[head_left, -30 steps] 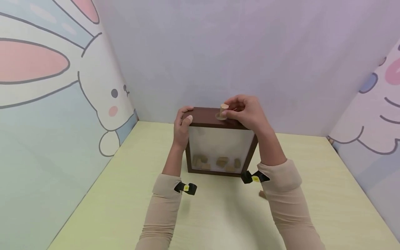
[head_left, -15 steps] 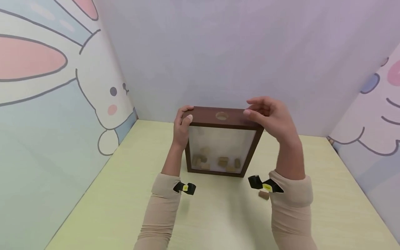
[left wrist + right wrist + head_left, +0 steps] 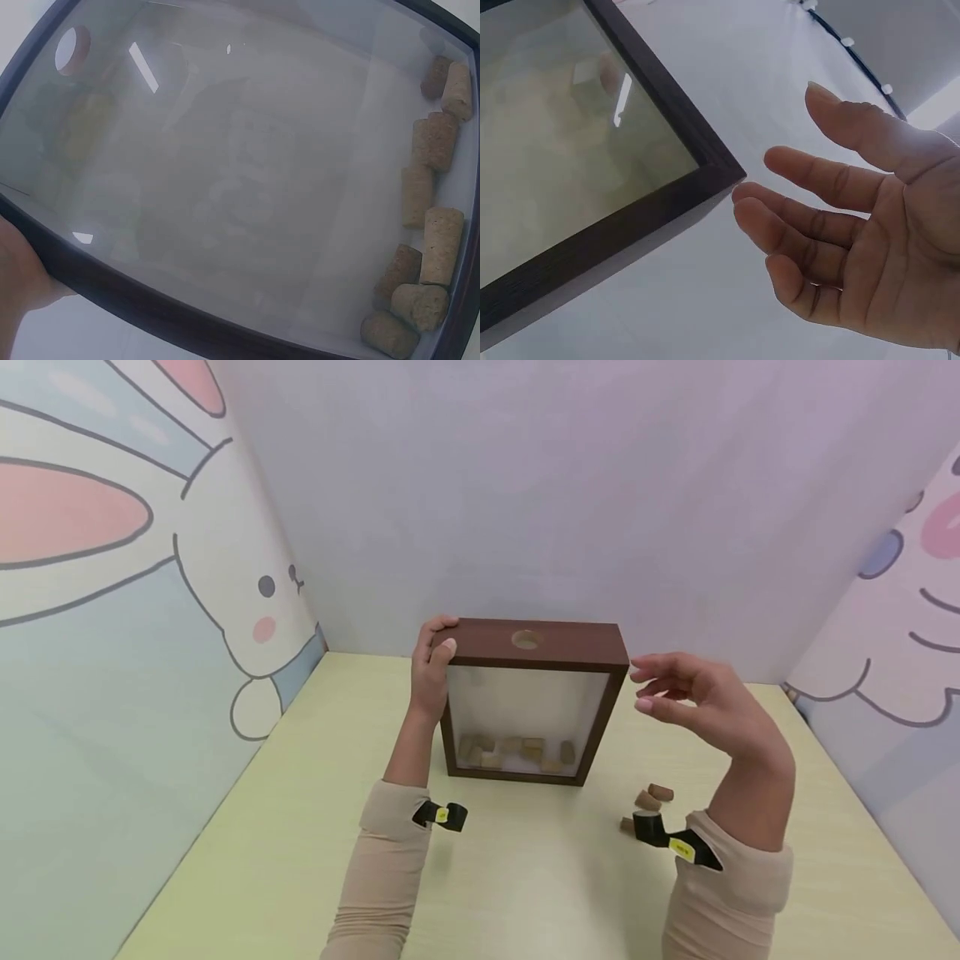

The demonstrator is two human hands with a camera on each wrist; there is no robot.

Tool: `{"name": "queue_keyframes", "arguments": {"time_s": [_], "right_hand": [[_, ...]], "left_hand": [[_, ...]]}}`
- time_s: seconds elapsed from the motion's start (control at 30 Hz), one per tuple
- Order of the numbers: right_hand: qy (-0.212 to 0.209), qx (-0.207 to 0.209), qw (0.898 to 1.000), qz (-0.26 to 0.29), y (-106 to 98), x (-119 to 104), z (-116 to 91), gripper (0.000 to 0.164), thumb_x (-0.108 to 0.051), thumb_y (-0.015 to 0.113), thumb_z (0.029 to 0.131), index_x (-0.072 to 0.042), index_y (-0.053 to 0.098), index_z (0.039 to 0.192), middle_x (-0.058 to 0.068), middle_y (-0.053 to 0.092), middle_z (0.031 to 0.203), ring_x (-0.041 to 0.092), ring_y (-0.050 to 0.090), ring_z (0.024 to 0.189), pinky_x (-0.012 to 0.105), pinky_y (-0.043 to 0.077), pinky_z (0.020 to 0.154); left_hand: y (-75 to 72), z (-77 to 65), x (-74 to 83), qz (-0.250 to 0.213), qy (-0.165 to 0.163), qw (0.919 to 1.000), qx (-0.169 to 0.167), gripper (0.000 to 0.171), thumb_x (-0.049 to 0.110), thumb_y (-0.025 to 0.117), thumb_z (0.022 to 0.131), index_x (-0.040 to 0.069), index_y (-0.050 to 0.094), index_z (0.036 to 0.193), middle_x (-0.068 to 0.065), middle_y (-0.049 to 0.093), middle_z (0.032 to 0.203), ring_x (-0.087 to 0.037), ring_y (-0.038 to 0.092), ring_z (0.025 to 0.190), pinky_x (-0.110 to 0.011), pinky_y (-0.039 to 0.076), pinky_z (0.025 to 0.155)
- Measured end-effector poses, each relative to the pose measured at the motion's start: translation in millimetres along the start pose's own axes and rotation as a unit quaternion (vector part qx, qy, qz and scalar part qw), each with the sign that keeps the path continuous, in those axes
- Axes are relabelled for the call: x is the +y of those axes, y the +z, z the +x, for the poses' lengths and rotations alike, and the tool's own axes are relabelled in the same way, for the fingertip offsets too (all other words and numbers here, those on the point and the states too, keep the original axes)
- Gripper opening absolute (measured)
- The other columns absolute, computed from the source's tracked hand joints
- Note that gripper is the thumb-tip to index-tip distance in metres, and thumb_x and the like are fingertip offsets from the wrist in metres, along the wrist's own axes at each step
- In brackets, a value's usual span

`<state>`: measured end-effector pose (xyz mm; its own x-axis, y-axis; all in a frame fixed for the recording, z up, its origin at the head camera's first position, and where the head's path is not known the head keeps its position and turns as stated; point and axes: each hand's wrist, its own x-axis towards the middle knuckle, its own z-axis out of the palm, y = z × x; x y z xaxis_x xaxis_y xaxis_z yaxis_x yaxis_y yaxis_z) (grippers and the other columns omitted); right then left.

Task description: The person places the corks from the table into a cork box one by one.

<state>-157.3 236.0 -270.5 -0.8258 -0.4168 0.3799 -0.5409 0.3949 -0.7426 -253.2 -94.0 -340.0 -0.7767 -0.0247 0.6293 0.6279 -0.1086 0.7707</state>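
Observation:
A dark brown shadow box (image 3: 480,652) with a clear front stands upright on the table, a round hole (image 3: 527,640) in its top face. Several corks (image 3: 442,244) lie along its bottom behind the pane. My left hand (image 3: 431,670) grips the box's upper left corner, thumb on the front edge and fingers over the top. Off the right side of the box, my right hand (image 3: 708,702) hangs in the air, holding nothing. In the right wrist view its fingers (image 3: 817,180) are loosely bent and spread, beside the box's corner.
Below my right hand, several loose corks (image 3: 649,799) lie on the pale yellow-green table (image 3: 525,868), partly behind the wrist camera strap (image 3: 675,843). A pale wall (image 3: 540,510) rises behind the box, and printed cartoon panels (image 3: 225,577) stand at both sides.
My right hand let a cork go through the hole, and it dropped inside the box. The hand then moved right and down, away from the top. My left hand keeps its grip.

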Motion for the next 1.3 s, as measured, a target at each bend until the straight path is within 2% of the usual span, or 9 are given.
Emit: {"name": "queue_keyframes", "arguments": {"time_s": [0.33,0.5,0.6,0.73,0.9,0.97,1.13,1.3], "right_hand": [[0.048,-0.027,0.997,0.046,8.2,38.4,-34.2,0.042,0.001,0.065,0.084,-0.001,0.054,0.124,0.004,0.058,0.115,0.016,0.059,0.096,0.025,0.047,0.077],[0.065,-0.063,0.994,0.06,12.3,59.9,-45.4,0.039,-0.003,0.066,0.084,-0.002,0.056,0.122,0.007,0.058,0.114,0.017,0.059,0.096,0.027,0.047,0.077],[0.078,-0.086,0.991,0.068,15.6,72.5,-50.6,0.036,-0.005,0.065,0.085,-0.004,0.057,0.121,0.009,0.058,0.113,0.019,0.059,0.095,0.03,0.048,0.075],[0.103,-0.12,0.983,0.09,21.0,91.0,-58.2,0.034,-0.005,0.064,0.086,0.0,0.057,0.119,0.012,0.06,0.109,0.019,0.06,0.092,0.033,0.049,0.072],[0.136,-0.169,0.969,0.121,31.5,111.6,-67.7,0.035,-0.007,0.064,0.086,0.004,0.056,0.118,0.018,0.06,0.106,0.02,0.06,0.091,0.033,0.049,0.076],[0.152,-0.181,0.963,0.13,34.9,117.7,-72.7,0.037,-0.008,0.065,0.086,0.006,0.056,0.118,0.022,0.058,0.106,0.024,0.06,0.093,0.032,0.049,0.077],[0.197,-0.192,0.953,0.127,37.5,130.4,-87.7,0.04,-0.01,0.063,0.087,0.009,0.053,0.121,0.028,0.056,0.11,0.032,0.056,0.101,0.028,0.047,0.079],[0.241,-0.189,0.945,0.119,41.3,141.1,-101.1,0.039,-0.012,0.063,0.088,0.008,0.054,0.12,0.022,0.059,0.109,0.024,0.058,0.095,0.03,0.047,0.076]], "left_hand": [[-3.1,0.9,1.3,-0.004,-0.004,1.0,0.003,0.05,0.031,0.045,0.086,-0.005,0.047,0.121,-0.016,0.042,0.129,-0.018,0.041,0.113,-0.034,0.029,0.092],[-2.5,0.0,2.2,-0.001,-0.006,1.0,0.006,0.049,0.031,0.044,0.086,-0.005,0.047,0.121,-0.015,0.042,0.13,-0.017,0.04,0.114,-0.034,0.029,0.092],[-2.3,-0.5,2.2,-0.001,-0.001,1.0,0.006,0.049,0.03,0.045,0.087,-0.005,0.047,0.121,-0.021,0.04,0.131,-0.018,0.041,0.113,-0.034,0.029,0.092],[-0.9,-0.4,2.0,-0.001,0.004,1.0,0.0,0.048,0.029,0.044,0.087,-0.005,0.046,0.122,-0.022,0.039,0.13,-0.018,0.041,0.111,-0.033,0.03,0.092],[-0.3,-0.5,3.5,-0.003,-0.001,1.0,-0.001,0.048,0.028,0.043,0.087,-0.004,0.046,0.123,-0.011,0.043,0.128,-0.017,0.041,0.111,-0.033,0.03,0.091],[0.6,-0.6,4.5,-0.008,-0.004,1.0,-0.002,0.048,0.027,0.043,0.087,-0.004,0.046,0.123,-0.011,0.043,0.129,-0.017,0.041,0.112,-0.033,0.03,0.091],[3.3,-1.2,5.4,-0.014,-0.007,0.9999,-0.005,0.046,0.024,0.042,0.088,-0.005,0.046,0.124,-0.018,0.041,0.13,-0.018,0.041,0.11,-0.033,0.03,0.091],[4.2,-1.9,6.4,-0.01,-0.005,0.9999,-0.005,0.048,0.028,0.043,0.087,-0.004,0.046,0.123,-0.015,0.043,0.128,-0.018,0.042,0.109,-0.033,0.03,0.091]]}}
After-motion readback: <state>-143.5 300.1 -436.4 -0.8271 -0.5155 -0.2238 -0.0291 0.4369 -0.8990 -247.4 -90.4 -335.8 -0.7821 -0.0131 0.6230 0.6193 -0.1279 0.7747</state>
